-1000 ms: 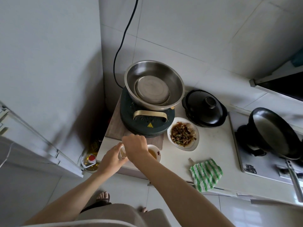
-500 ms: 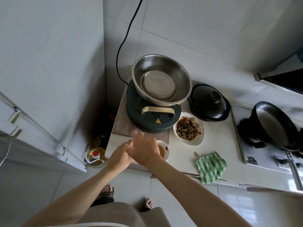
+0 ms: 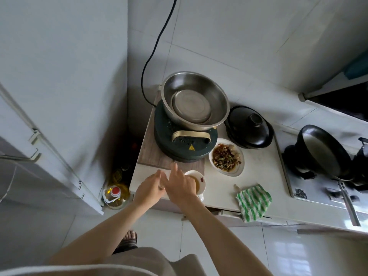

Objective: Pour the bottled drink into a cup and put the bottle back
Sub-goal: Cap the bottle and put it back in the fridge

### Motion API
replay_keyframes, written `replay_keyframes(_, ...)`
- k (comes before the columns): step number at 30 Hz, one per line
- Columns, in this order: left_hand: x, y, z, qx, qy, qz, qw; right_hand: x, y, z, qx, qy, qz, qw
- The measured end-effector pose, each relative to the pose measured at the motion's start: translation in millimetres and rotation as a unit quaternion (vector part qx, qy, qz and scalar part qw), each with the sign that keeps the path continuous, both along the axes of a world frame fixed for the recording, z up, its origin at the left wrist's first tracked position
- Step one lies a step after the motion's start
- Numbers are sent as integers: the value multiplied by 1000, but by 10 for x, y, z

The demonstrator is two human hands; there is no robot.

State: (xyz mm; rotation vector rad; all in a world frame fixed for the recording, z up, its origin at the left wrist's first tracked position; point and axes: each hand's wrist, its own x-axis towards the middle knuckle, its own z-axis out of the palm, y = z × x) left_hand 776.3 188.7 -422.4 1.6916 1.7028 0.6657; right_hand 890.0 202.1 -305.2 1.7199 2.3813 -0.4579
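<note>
At the counter's front left corner my left hand (image 3: 150, 189) curls round a small clear bottle (image 3: 162, 186), of which only a sliver shows between my hands. Over the bottle's top lies my right hand (image 3: 180, 186), its forefinger stretched straight toward the cooker and the other fingers loose. Just right of my right hand stands a small white cup (image 3: 200, 181) holding brown liquid; my hand covers part of its left side.
Behind my hands a dark electric cooker (image 3: 185, 148) carries a steel bowl (image 3: 195, 100). A dish of food (image 3: 227, 157), a black lidded pot (image 3: 250, 127), a green-striped cloth (image 3: 253, 202) and a stove with a pan (image 3: 322, 152) lie to the right. An oil bottle (image 3: 115, 194) stands on the floor.
My right hand has gone from curled over the bottle's top to fingers stretched out. Both hands stay at the bottle. The camera has tipped, so the scene sits lower in view.
</note>
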Motion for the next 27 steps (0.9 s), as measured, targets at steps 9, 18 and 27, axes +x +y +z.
replay_keyframes(9, -312, -721, 422, -15, -10, 112, 994, 690, -640, -162, -84, 103, -52, 990)
replay_keyframes(18, -631, -1982, 706, -78, 19, 204, 976, 441, -1179, -609, -181, 155, -16, 971)
replay_keyframes(27, -1164, -3078, 915, -119, 9, 381, 917, -409, -1780, -580, -215, 138, 116, 960)
